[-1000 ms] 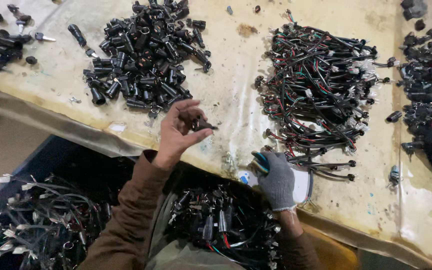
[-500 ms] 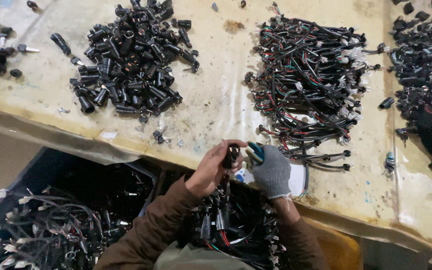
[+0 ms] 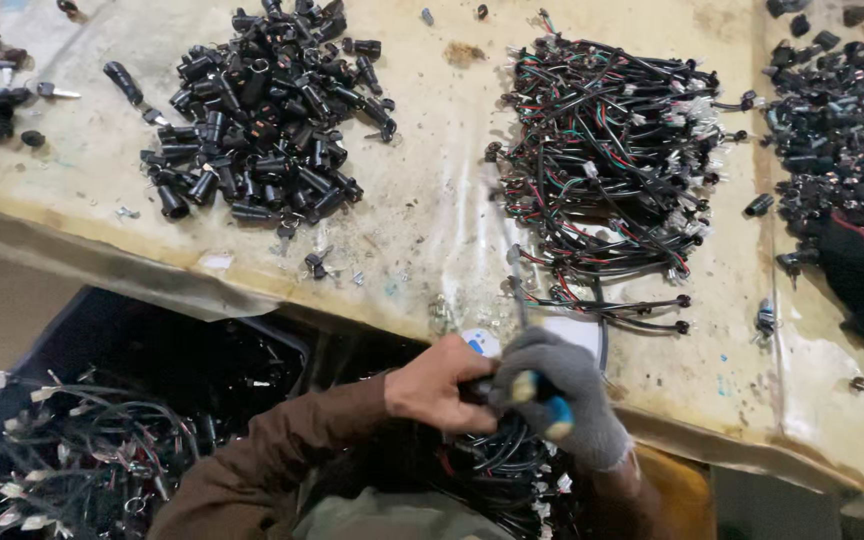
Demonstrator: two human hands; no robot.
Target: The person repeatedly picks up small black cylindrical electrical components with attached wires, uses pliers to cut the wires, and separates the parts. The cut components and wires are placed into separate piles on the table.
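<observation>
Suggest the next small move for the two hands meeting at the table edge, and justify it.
Probably drive the blue-and-yellow-handled tool into the small black part pinched between the bare left hand and the grey-gloved right hand: both hands are closed together on it, with tool and part already lined up.

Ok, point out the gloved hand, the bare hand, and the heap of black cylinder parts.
right hand (image 3: 562,395), head view, back of the grey glove.
left hand (image 3: 437,385), head view, back of the bare hand.
heap of black cylinder parts (image 3: 257,115), head view, middle of the heap.
</observation>
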